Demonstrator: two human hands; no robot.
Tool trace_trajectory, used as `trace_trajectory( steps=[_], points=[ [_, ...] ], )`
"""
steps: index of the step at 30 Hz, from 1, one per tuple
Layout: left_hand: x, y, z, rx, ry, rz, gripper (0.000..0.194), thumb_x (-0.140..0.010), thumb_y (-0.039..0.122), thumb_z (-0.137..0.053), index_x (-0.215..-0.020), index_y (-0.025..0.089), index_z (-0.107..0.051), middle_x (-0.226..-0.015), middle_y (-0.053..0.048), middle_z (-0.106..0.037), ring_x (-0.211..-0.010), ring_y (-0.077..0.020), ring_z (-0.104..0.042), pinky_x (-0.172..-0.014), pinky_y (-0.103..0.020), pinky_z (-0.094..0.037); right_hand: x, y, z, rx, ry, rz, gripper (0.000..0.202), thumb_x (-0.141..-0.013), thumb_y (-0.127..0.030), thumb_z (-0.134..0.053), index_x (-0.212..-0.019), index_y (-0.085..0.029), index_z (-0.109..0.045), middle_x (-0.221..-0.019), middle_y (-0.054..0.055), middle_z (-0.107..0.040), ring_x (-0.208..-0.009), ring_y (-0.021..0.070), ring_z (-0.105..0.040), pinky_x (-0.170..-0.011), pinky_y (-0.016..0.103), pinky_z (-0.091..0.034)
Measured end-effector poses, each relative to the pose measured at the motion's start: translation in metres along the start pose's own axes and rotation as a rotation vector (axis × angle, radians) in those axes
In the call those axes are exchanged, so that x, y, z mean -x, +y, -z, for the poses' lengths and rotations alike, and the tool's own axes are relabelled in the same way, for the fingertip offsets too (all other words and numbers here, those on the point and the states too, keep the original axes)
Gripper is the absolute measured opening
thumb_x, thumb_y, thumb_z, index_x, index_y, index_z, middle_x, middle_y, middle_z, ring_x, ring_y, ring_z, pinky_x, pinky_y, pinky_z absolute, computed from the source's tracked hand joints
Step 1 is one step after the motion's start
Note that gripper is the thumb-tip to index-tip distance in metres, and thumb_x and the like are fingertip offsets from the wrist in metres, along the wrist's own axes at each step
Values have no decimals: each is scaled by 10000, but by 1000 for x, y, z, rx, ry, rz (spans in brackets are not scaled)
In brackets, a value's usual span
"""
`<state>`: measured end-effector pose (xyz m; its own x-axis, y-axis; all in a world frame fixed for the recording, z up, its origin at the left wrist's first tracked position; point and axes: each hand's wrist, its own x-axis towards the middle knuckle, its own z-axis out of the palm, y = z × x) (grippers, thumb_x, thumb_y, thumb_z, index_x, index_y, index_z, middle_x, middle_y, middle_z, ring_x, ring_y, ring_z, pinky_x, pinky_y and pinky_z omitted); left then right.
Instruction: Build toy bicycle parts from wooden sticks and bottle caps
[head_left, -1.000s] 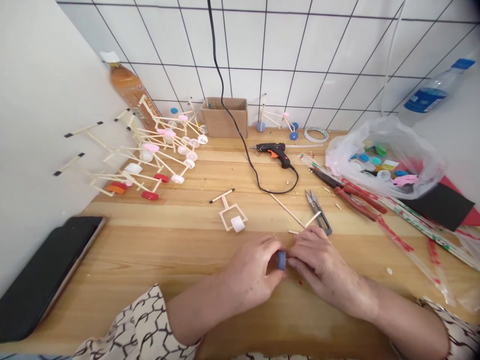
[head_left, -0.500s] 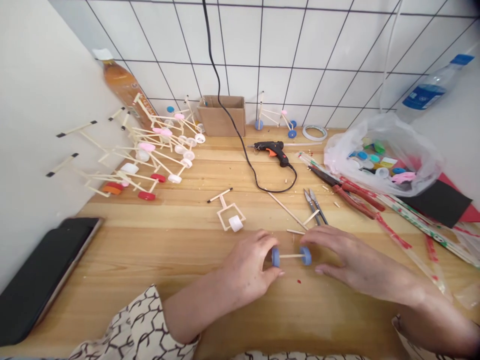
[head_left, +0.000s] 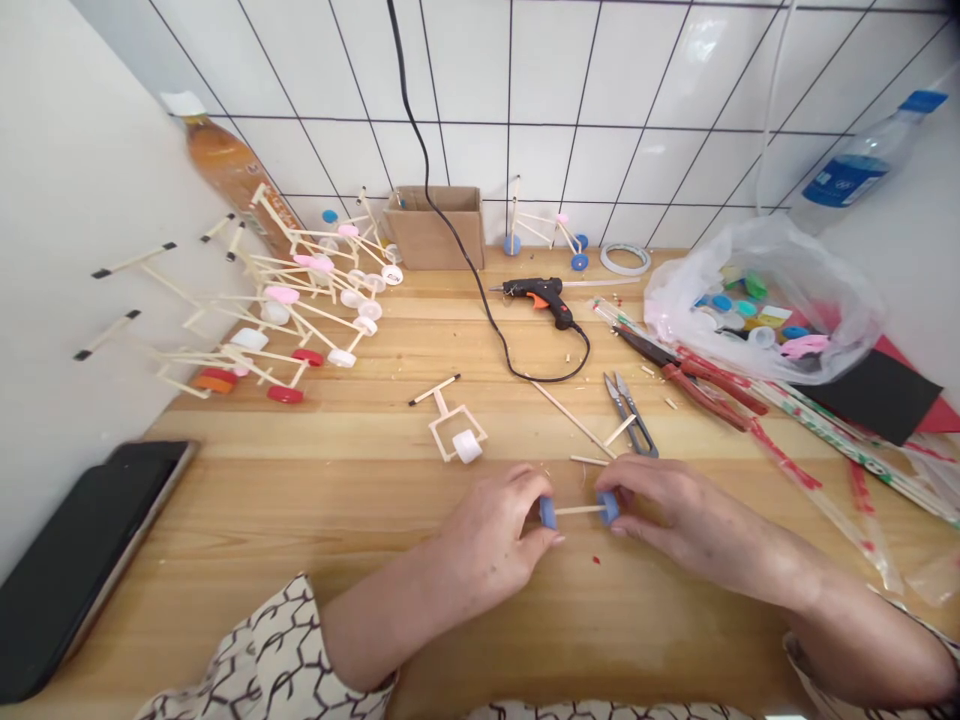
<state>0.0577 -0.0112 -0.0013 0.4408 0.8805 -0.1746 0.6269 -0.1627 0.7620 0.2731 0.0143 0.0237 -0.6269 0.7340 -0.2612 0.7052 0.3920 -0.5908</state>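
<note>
Between my hands is a thin wooden stick (head_left: 578,510) with a blue bottle cap at each end, like an axle with two wheels. My left hand (head_left: 499,530) is closed around the left bottle cap (head_left: 548,513). The fingers and thumb of my right hand (head_left: 675,510) are closed on the right bottle cap (head_left: 607,507). Just behind my left hand lies a small wooden frame (head_left: 455,425) with a white cap (head_left: 466,446) on one corner. Thread snips (head_left: 630,415) and loose sticks (head_left: 574,420) lie behind my right hand.
A black glue gun (head_left: 541,293) lies farther back, its cord looping forward. At left stand several stick-and-cap models (head_left: 285,300) beside a tea bottle (head_left: 225,160); a phone (head_left: 90,560) lies nearer. At right are red-handled pliers (head_left: 705,385) and a plastic bag (head_left: 765,300) of caps.
My right thumb and fingers have closed on the right blue cap, where they were spread apart around it before. My left hand keeps its hold. The view has shifted slightly.
</note>
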Motion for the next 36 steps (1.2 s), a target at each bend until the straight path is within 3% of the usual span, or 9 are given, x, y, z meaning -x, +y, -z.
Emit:
trace_trajectory(
  steps=[17, 26, 36],
  points=[
    [2, 6, 0, -73, 25, 17, 100, -692, 154, -625, -774, 149, -568, -771, -35, -583, -703, -163, -532, -648, -275, -421, 3, -4, -2, 2, -13, -25, 97, -793, -121, -546, -852, -198, -556, -805, 2, -601, -749, 151, -561, -699, 271, -421],
    [2, 6, 2, -42, 7, 50, 202, -662, 206, -683, -831, 167, -579, -812, -23, -588, -735, -169, -541, -663, -284, -425, 3, 0, 0, -33, -6, -26, 267, -751, -161, -606, -1009, -218, -567, -974, 23, -617, -889, 180, -576, -796, 304, -438],
    [2, 9, 6, -32, -30, 116, 326, -610, 201, -731, -872, 183, -539, -870, -29, -601, -786, -191, -559, -714, -320, -451, 4, 0, 9, -55, -46, -44, 290, -746, -159, -608, -1027, -216, -564, -945, 22, -609, -864, 178, -564, -787, 315, -434]
  ],
)
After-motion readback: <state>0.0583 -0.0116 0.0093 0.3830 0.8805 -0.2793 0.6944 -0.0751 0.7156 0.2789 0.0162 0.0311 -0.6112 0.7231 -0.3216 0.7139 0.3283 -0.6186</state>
